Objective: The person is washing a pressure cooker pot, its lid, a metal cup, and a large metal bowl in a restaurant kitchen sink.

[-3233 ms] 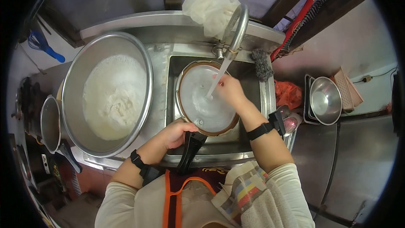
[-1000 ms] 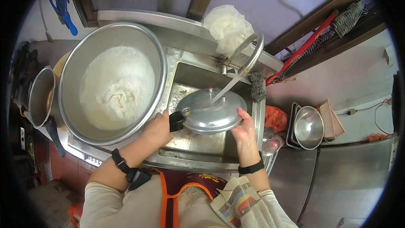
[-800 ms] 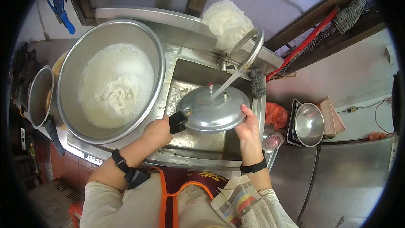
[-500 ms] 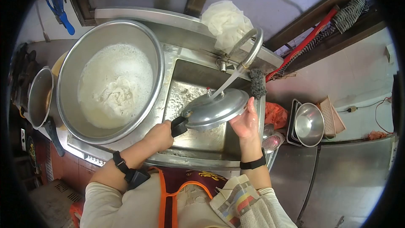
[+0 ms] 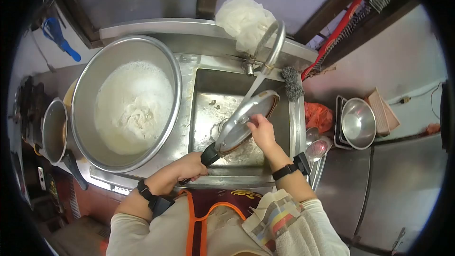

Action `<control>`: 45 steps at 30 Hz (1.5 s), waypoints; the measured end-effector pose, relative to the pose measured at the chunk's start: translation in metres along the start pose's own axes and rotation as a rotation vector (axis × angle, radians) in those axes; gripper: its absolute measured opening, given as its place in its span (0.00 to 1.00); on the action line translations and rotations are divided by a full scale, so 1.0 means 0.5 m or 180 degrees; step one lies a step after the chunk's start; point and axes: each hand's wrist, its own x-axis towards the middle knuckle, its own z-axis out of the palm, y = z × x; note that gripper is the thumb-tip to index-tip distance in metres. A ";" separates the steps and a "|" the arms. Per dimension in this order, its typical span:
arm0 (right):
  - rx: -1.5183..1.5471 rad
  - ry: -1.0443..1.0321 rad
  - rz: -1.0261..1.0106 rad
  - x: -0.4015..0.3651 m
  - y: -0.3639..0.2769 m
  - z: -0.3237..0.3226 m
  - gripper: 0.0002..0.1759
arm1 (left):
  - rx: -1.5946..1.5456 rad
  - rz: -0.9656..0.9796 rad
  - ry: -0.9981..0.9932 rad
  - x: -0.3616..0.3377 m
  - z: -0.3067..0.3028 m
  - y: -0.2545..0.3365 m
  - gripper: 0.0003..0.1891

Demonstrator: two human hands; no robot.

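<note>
My left hand [image 5: 190,167] is wrapped round the black handle of a metal pressure cooker lid [image 5: 237,132]. The lid is tilted steeply over the sink [image 5: 201,83], its underside turned to the right. On that underside, near the centre, the bent fingers of my right hand [image 5: 263,133] press together; any small part between them is too small to make out. From the curved faucet [image 5: 275,52] a stream of water runs down onto the lid's upper edge.
Left of the sink stands a big metal basin [image 5: 176,80] of cloudy, foamy water with whitish material in it. Beyond it is a pot [image 5: 49,135] with a black handle. A dark scouring pad [image 5: 292,83], a red bag [image 5: 317,117] and a metal bowl [image 5: 359,123] are at the right.
The lid has tipped from nearly level to steeply tilted, showing its underside. My right hand has moved from the rim to the inner face, its fingers now bent. My left hand keeps the handle.
</note>
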 end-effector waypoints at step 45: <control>0.0276 -0.0095 0.0691 0.023 -0.048 0.060 0.10 | -0.1571 -0.0033 -0.0934 -0.037 0.009 -0.030 0.04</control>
